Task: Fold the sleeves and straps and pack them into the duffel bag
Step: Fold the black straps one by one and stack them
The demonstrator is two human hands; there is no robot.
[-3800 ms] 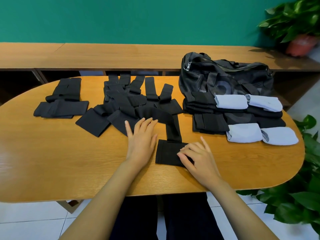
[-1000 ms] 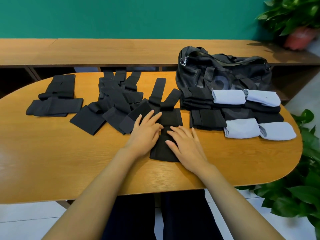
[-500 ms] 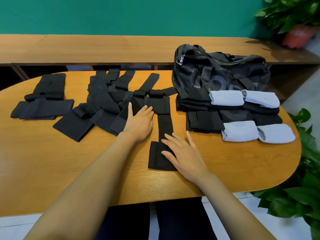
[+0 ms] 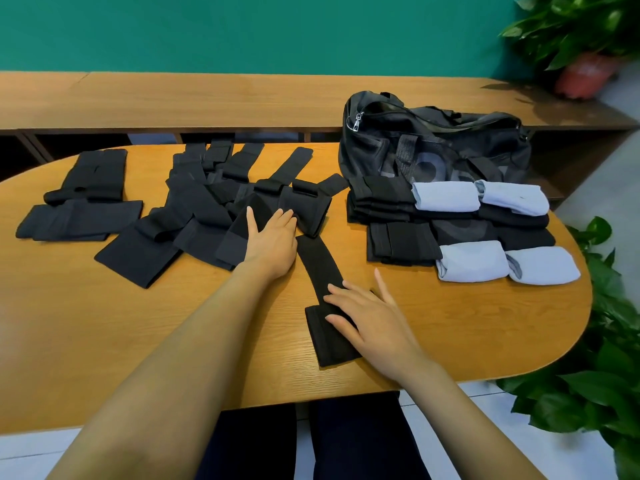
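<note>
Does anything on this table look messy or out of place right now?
Only the middle pile of black straps: they lie crisscrossed and overlapping, unlike the neat folded stacks in front of the duffel bag. One strap lies stretched out, not yet folded up, its near end under the flat right hand.

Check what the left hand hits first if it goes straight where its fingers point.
Most likely the wide black strap pad. It lies just beyond the fingertips of the left hand, which point away and slightly right. The fingertips look to be at its near edge; whether they touch it is unclear from this view.
</note>
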